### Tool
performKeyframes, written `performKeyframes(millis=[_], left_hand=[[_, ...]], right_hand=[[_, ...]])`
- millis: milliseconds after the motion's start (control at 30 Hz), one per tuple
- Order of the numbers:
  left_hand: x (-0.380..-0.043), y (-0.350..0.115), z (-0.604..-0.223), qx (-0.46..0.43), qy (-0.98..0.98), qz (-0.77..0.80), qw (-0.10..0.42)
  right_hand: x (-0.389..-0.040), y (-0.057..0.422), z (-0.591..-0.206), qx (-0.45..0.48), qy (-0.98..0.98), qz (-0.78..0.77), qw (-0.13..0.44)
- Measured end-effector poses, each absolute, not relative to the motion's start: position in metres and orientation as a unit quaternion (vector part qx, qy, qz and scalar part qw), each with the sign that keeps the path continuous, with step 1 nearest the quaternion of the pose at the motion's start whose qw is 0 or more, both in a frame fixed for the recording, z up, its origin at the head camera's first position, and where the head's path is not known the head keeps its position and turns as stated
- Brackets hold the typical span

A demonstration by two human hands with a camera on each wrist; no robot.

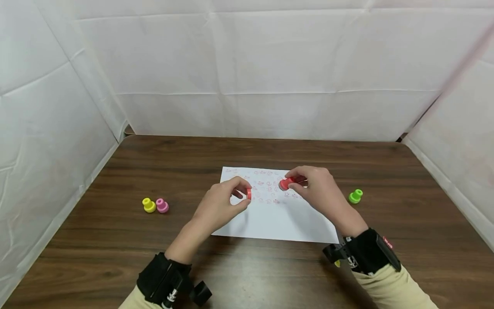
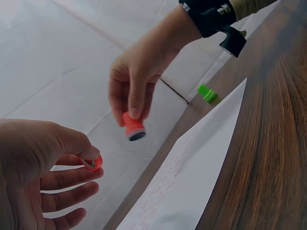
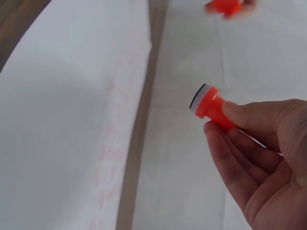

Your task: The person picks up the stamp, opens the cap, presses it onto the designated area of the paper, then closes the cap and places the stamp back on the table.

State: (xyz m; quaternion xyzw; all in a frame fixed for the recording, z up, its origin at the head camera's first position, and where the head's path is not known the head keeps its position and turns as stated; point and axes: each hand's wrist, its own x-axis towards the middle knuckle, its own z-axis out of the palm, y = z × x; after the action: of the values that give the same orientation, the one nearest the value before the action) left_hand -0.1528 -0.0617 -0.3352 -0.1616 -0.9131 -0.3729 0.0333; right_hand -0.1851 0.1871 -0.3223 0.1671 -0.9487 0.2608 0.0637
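Above the white sheet of paper (image 1: 270,223), my right hand (image 1: 322,189) pinches a red stamp (image 1: 284,184) by its handle. Its dark-rimmed stamping face is uncovered and points toward the left in the right wrist view. My left hand (image 1: 221,204) holds a small red cap (image 1: 248,194) between thumb and index finger; in the left wrist view the cap (image 2: 94,163) shows its hollow side, and the other fingers are spread. Stamp and cap are apart, both in the air. Rows of small red prints (image 1: 266,184) cover the upper part of the paper.
On the brown wooden table (image 1: 115,257), a yellow stamp (image 1: 149,205) and a pink stamp (image 1: 162,205) stand together at the left. A green stamp (image 1: 355,196) stands to the right of the paper. White cloth (image 1: 270,64) encloses the back and sides.
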Motion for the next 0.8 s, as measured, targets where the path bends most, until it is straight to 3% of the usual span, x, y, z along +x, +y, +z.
performKeyframes(millis=[333, 800], left_hand=[[-0.156, -0.048, -0.334, -0.169, -0.903, -0.395, 0.024], [-0.159, -0.038, -0.338, -0.182, -0.888, -0.421, 0.024]], right_hand=[[-0.166, 0.18, -0.31, 0.186, -0.921, 0.328, 0.095], [-0.164, 0.171, -0.313, 0.222, -0.9, 0.365, 0.09]])
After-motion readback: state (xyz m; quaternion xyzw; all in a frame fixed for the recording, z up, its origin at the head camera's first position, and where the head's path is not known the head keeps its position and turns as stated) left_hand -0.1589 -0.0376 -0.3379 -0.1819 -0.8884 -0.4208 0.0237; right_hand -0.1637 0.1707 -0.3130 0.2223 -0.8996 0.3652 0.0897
